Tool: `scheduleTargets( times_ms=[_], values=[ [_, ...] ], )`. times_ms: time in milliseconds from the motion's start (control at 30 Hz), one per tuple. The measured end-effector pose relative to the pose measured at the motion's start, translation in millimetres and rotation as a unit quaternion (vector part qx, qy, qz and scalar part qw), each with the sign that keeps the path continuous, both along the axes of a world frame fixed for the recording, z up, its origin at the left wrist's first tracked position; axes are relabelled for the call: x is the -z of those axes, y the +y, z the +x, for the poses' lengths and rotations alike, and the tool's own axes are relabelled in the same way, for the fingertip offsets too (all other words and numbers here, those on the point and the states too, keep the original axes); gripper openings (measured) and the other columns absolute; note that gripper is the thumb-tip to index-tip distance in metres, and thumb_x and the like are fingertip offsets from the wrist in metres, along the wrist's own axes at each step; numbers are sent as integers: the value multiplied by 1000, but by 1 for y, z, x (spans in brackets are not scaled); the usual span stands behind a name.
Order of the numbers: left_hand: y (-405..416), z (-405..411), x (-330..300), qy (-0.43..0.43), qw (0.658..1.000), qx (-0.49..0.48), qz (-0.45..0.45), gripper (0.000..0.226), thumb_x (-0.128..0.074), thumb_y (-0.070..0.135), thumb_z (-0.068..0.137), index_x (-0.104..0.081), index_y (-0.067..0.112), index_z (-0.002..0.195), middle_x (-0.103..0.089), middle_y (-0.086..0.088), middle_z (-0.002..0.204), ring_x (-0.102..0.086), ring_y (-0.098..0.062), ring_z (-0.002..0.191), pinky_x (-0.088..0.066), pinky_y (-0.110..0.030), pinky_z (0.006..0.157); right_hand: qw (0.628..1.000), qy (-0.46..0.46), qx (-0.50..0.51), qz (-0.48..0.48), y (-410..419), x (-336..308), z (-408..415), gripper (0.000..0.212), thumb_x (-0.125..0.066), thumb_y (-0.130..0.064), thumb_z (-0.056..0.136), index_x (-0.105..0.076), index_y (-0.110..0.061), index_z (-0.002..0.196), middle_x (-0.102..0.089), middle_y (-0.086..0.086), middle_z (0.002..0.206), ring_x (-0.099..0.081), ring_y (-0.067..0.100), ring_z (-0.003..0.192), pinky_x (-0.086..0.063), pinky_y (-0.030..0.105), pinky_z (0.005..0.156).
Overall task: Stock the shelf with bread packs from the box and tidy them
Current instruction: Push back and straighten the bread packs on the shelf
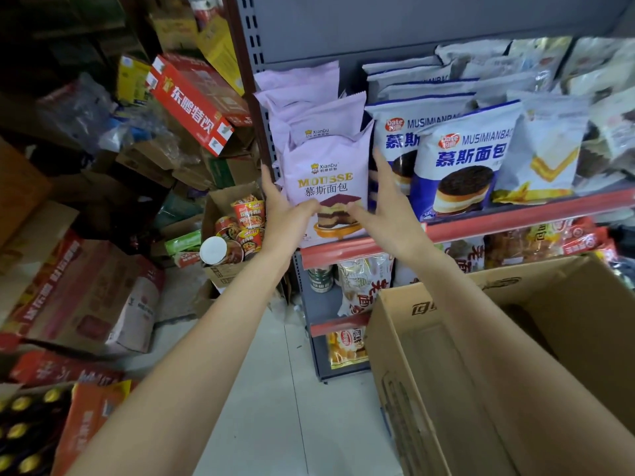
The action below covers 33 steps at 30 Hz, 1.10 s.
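My left hand (282,201) and right hand (382,197) are apart, straight fingers pressing both edges of the front pink bread pack (326,180), thumbs on its face, likely squaring it upright behind the shelf (498,223) lip, label out; box (405,355) waits lower right.

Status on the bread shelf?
Left hand, right hand flat against sides of front pink pack, thumbs on its face. Pack upright on shelf. Nothing blocking.
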<state>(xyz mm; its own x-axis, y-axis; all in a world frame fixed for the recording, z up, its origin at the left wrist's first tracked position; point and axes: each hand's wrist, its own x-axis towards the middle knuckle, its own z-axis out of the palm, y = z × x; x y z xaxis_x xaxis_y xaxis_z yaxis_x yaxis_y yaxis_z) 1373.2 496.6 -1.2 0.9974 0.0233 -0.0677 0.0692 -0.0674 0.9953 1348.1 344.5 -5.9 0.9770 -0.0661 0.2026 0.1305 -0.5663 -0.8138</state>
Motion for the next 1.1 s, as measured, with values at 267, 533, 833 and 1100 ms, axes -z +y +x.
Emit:
scheduleTargets(
  times_ms=[267,533,833,1100],
  values=[
    [-13,-62,-42,-156,984,-60,65,31,-63,14,86,-56,27,113,-57,9,120,-50,-6,114,-41,-18,88,995,-39,-7,-88,-59,-48,-59,31,-54,-11,93,-61,-15,122,-63,-2,122,-56,8,111,-38,8,94],
    [-97,-75,-52,-223,974,-18,39,34,-64,10,85,-50,25,113,-56,17,108,-55,5,98,-46,-16,84,996,-61,68,-19,-162,-53,-76,43,-58,-13,91,-49,-22,132,-58,-4,119,-56,6,99,-43,4,74],
    [-153,-32,-18,-102,990,4,98,101,-77,39,73,-11,22,149,-25,7,150,-27,-7,136,-28,-29,112,993,-55,-104,-7,-205,-27,-29,83,-61,-12,90,-5,-35,147,-10,0,156,-30,-8,120,-32,20,99],
    [-172,7,7,-124,985,-28,121,120,-84,40,66,1,25,150,-16,5,156,-21,-7,141,-26,-25,111,988,-84,-111,-73,-200,-3,11,84,-58,-13,91,-1,-35,148,-25,10,148,-32,16,129,-36,26,99]
  ],
)
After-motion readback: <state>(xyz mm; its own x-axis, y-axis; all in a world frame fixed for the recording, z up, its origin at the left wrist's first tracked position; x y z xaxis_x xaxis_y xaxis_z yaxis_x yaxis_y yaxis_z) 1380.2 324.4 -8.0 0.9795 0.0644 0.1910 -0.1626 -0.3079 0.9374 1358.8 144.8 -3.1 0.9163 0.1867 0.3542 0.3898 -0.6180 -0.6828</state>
